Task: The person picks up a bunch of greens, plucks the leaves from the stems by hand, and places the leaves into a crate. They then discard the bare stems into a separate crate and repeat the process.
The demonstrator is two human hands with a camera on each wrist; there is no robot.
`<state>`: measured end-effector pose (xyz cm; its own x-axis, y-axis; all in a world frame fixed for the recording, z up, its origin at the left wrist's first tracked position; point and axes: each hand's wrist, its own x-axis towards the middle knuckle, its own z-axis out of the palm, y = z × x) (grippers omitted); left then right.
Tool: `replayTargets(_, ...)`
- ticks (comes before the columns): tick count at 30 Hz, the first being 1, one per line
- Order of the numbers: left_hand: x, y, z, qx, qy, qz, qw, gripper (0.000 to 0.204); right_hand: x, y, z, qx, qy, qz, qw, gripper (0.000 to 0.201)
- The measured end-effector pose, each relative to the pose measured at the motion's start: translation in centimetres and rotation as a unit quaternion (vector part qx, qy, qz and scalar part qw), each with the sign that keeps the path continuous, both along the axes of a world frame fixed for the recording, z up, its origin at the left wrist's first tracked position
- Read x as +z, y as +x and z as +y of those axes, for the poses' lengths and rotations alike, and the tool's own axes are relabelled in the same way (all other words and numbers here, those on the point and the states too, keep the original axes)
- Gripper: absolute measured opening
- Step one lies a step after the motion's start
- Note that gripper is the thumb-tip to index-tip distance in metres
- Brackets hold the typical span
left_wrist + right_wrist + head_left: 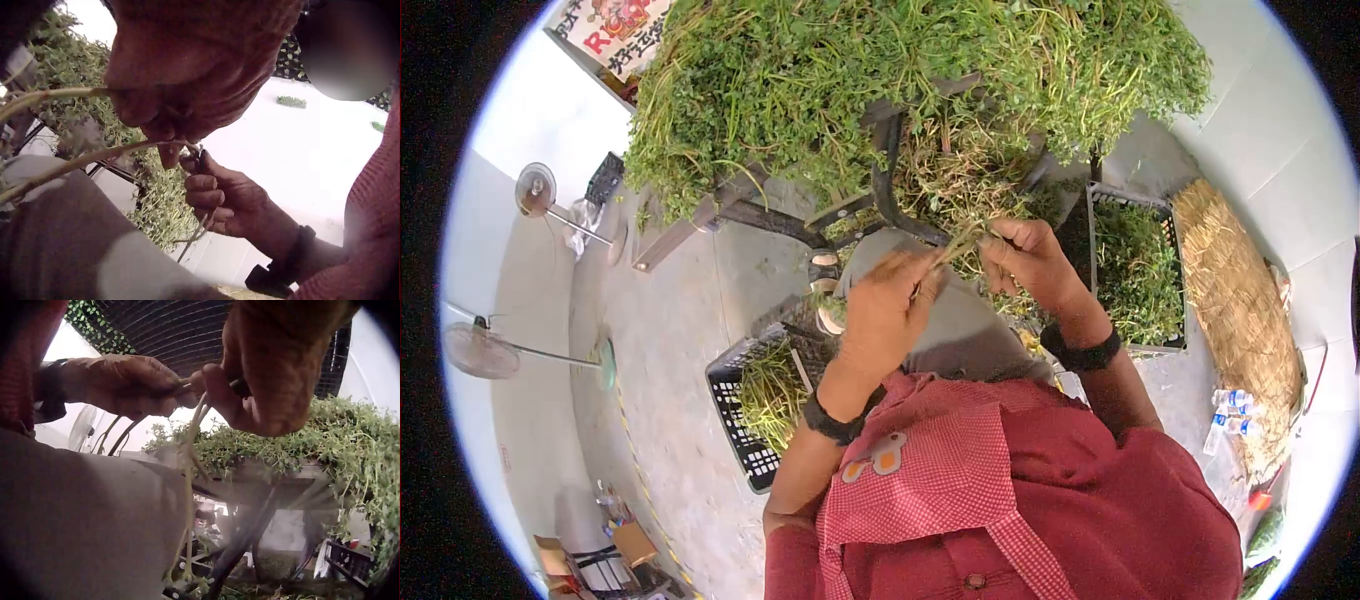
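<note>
Over the lap, my left hand grips several long green plant stems, which trail out from under its fingers in the left wrist view. My right hand meets it from the other side, thumb and fingers pinching the stem ends. A small dark, shiny piece shows at the right thumb tip. From the right fingers a pale forked stem hangs down in the right wrist view. The hands are almost touching there, fingertips facing each other.
A big heap of leafy greens covers the table ahead. Black crates stand left and right, both holding greens. Loose stems lie below the table's edge. A rolled straw mat and standing fans are farther out.
</note>
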<state>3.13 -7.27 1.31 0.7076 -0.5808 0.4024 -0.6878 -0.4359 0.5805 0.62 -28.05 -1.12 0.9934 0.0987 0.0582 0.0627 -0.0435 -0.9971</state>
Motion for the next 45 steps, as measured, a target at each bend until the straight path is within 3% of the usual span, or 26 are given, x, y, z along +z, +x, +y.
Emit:
replayTargets(3,-1.5,-0.6,0.0,0.005,-0.035,0.018,0.999,0.020,0.2,-0.2,0.1,-0.009,0.011,-0.006,1.000,0.029)
replayTargets(10,-1.9,-2.0,0.2,0.065,0.031,0.051,0.996,0.014,-0.8,-0.5,2.6,-0.047,-0.025,-0.024,0.998,0.021)
replayTargets(12,-1.4,-2.4,0.4,0.113,0.059,0.097,0.987,0.013,-1.1,-0.3,3.8,-0.139,-0.184,-0.211,0.950,0.013)
replayTargets(13,-1.6,-2.5,0.7,0.100,0.064,0.096,0.988,0.013,-1.0,-1.1,3.9,-0.124,-0.211,-0.198,0.949,0.013)
replayTargets(15,-2.6,-2.5,2.1,0.153,0.023,0.174,0.973,0.015,-1.2,-1.6,6.0,-0.133,-0.273,-0.338,0.891,0.015)
replayTargets(17,-5.1,-1.3,4.4,0.148,0.001,0.165,0.975,0.018,0.7,-4.4,7.0,0.018,-0.350,-0.271,0.896,0.013)
replayTargets(18,-6.3,-0.7,5.6,0.160,-0.033,0.154,0.975,0.020,0.7,-5.1,8.0,0.013,-0.348,-0.266,0.899,0.013)
replayTargets(20,-7.6,0.0,8.1,0.166,-0.084,0.145,0.972,0.022,0.8,-5.5,9.4,0.071,-0.181,-0.391,0.900,0.013)
replayTargets(21,-7.5,-0.1,8.5,0.175,-0.135,0.139,0.965,0.024,0.7,-4.8,8.7,0.077,-0.201,-0.349,0.912,0.017)
replayTargets(22,-7.2,-0.4,8.9,0.175,-0.133,0.143,0.965,0.024,0.7,-3.7,7.3,0.018,-0.170,-0.361,0.917,0.016)
replayTargets(24,-3.6,-1.2,8.6,0.257,-0.262,0.282,0.887,0.021,0.8,-1.7,4.0,-0.045,0.007,-0.217,0.975,0.020)
replayTargets(25,-2.5,-1.4,8.7,0.258,-0.264,0.282,0.886,0.021,0.4,-1.1,2.3,-0.044,0.151,-0.048,0.986,0.023)
replayTargets(27,-1.0,-1.9,9.1,0.288,-0.340,0.290,0.847,0.023,0.1,0.1,-1.6,-0.079,0.337,-0.053,0.937,0.024)
replayTargets(28,-0.3,-2.0,9.4,0.290,-0.344,0.291,0.844,0.023,0.4,0.1,-3.0,-0.107,0.364,-0.048,0.924,0.026)
replayTargets(32,1.0,-2.1,9.8,0.247,-0.419,0.221,0.845,0.025,-0.6,0.7,-6.5,-0.119,0.389,-0.083,0.910,0.031)
replayTargets(34,1.7,-2.3,9.8,0.282,-0.378,0.156,0.868,0.025,-0.7,0.7,-7.0,-0.134,0.390,-0.085,0.907,0.033)
replayTargets(39,1.5,-2.3,9.8,0.291,-0.354,0.147,0.877,0.024,-0.8,0.6,-7.5,-0.103,0.360,-0.118,0.920,0.034)
replayTargets(40,1.6,-2.1,10.4,0.245,-0.416,0.177,0.858,0.023,-0.8,0.7,-8.0,-0.110,0.362,-0.113,0.919,0.034)
replayTargets(42,2.2,-1.6,13.3,0.112,-0.511,0.270,0.809,0.022,-0.6,0.9,-9.6,-0.111,0.264,-0.148,0.947,0.041)
replayTargets(43,2.9,-1.4,14.2,0.051,-0.523,0.267,0.808,0.020,-0.3,0.6,-10.0,-0.124,0.265,-0.134,0.947,0.041)
replayTargets(44,3.8,-1.7,13.9,0.130,-0.550,0.216,0.796,0.018,0.5,0.6,-10.2,-0.139,0.284,-0.138,0.938,0.033)
replayTargets(45,4.8,-1.5,15.2,-0.012,-0.609,0.279,0.742,0.017,1.2,0.5,-10.7,-0.154,0.303,-0.144,0.929,0.027)
